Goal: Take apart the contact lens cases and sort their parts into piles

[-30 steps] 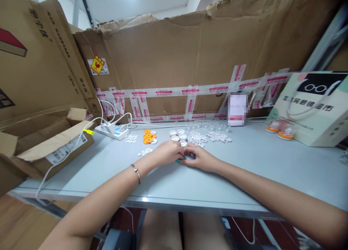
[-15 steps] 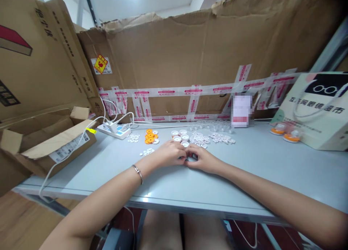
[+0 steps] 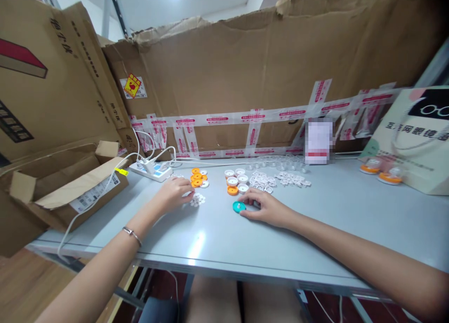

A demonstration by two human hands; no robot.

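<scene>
My right hand [image 3: 264, 208] rests on the table with its thumb and fingers at the edge of a teal round disc [image 3: 238, 207], which has a small pale piece at its centre. My left hand [image 3: 177, 193] is held low at the left, fingers bent and a gap between thumb and fingertips, with nothing visible in it. Its fingertips are near a small pile of white pieces [image 3: 198, 200] and a group of orange discs [image 3: 197, 183]. Beyond the teal disc sit several white round cups [image 3: 232, 181] and one orange round piece [image 3: 232, 190].
White openwork pieces [image 3: 261, 180], smaller white parts [image 3: 293, 179] and clear plastic parts [image 3: 280, 162] lie farther back. A power strip [image 3: 152, 171] and an open cardboard box [image 3: 80, 192] are at left. Two orange-based clear-topped pieces [image 3: 390, 177] stand by a paper bag [image 3: 414, 145].
My hands have parted. The left has moved left toward the small white pieces; the right stays near the middle, and the teal disc and an orange piece now show. The view has shifted slightly.
</scene>
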